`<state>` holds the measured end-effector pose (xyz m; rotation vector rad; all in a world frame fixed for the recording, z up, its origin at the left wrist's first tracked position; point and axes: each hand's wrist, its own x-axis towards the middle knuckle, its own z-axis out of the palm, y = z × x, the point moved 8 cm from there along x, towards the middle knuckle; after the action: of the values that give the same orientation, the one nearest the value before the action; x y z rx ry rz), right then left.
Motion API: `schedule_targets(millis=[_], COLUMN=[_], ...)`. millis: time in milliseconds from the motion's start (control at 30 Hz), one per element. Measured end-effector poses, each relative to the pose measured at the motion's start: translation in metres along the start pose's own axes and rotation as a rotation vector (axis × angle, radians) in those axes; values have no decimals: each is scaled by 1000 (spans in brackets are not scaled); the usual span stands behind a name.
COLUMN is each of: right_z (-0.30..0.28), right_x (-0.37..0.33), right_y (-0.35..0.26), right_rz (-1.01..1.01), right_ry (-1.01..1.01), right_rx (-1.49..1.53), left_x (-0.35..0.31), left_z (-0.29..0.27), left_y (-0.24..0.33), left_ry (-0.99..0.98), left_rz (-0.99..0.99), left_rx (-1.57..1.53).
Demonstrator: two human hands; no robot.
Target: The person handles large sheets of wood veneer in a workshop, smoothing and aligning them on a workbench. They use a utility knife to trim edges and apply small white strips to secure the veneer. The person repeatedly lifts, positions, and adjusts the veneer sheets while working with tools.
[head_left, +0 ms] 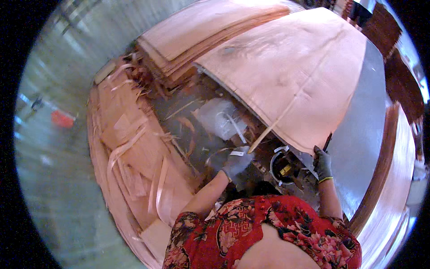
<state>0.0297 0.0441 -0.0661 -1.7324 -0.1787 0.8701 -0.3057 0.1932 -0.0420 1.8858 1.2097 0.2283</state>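
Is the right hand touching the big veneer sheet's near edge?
Touching. In the head view the gloved right hand grips the lower edge of the large veneer sheet, fingers wrapped over its rim with no visible gap.

The veneer sheet (291, 76) hides the right hand's (322, 165) fingertips, and clutter under the left hand (236, 162) blurs beyond telling.

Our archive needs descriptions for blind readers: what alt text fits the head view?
Two gloved hands, left hand and right hand, grip the near edge of a large thin wood veneer sheet lying on a metal table. Veneer stacks and loose strips lie to the left.
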Motion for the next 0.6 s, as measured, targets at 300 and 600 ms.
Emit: schedule_targets(millis=[300,600], right_z=[82,317], right_x=[-49,24], right_y=[-149,-170], right_rz=[-428,-736], right_ry=[-251,-421], right_rx=[-170,-706], left_x=[83,92], left_z=[11,60], left_y=[-40,-56], left_ry=[-92,-78], left_rz=[172,370], left_rx=[184,446])
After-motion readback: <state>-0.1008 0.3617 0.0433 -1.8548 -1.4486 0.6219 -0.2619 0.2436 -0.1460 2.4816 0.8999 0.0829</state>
